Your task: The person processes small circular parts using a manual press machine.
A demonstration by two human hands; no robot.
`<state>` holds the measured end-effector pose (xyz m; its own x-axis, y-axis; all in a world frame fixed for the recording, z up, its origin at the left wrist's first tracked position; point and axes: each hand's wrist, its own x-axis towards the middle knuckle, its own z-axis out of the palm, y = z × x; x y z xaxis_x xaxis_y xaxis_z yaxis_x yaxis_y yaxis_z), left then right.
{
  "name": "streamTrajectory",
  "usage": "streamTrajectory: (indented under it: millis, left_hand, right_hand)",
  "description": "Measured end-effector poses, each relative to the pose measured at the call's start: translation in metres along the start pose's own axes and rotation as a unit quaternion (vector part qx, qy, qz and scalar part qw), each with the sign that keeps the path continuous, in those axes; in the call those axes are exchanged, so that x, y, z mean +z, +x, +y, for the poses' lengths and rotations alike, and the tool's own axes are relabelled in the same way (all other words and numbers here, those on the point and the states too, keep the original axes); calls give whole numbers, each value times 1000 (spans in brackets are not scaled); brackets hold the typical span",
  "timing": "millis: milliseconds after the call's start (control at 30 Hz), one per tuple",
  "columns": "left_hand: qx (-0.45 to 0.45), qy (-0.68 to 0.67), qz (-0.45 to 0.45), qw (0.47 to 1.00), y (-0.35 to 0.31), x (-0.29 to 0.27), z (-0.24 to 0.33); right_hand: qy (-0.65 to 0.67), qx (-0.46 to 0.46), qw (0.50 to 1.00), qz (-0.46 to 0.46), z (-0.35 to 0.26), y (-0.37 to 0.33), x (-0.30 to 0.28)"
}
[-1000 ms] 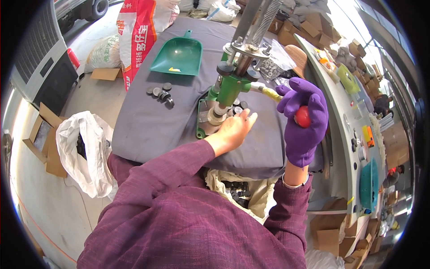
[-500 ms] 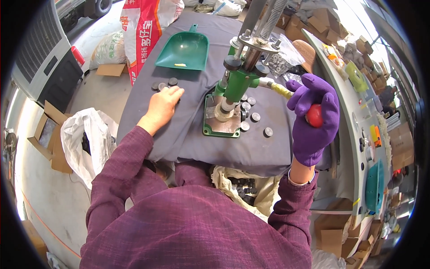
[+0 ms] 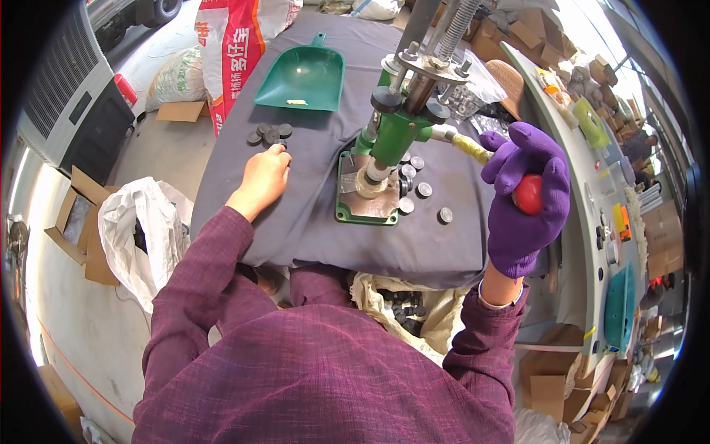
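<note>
My bare left hand (image 3: 265, 177) is at the left part of the cloth-covered table, its fingers drawn together at the near edge of a small cluster of black round caps (image 3: 271, 136). A dark cap shows at its fingertips, partly hidden by them. My right hand (image 3: 529, 203), in a purple knitted glove, is wrapped round the red ball knob (image 3: 527, 194) of the press lever (image 3: 467, 146). Between the hands stands a green hand press (image 3: 392, 144), with a metal plate on its base. Several round caps with silvery faces (image 3: 424, 189) lie right of the base.
A green dustpan (image 3: 302, 78) lies at the table's far left. Below the near edge is an open sack (image 3: 436, 318) of black pieces. A white bag (image 3: 140, 237) stands on the floor at left. A long side table (image 3: 584, 185) runs along the right.
My left hand has drawn slightly back toward me and its fingers have closed, uncovering more of the caps. My right hand has shifted slightly right, still gripping the knob.
</note>
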<state>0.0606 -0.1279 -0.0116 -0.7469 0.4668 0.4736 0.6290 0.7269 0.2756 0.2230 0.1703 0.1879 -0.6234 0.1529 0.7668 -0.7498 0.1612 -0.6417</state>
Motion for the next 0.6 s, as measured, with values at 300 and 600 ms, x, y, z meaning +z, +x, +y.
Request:
streamTrajectory:
  millis: [300,600]
  left_hand:
    - [-96,-29,90,991,-13,0,1]
    - [-102,5,66,993,-9,5,2]
  right_hand:
    - [23,-4,1000,-2,1,1,3]
    - [52,-28,998,-17,4,1,0]
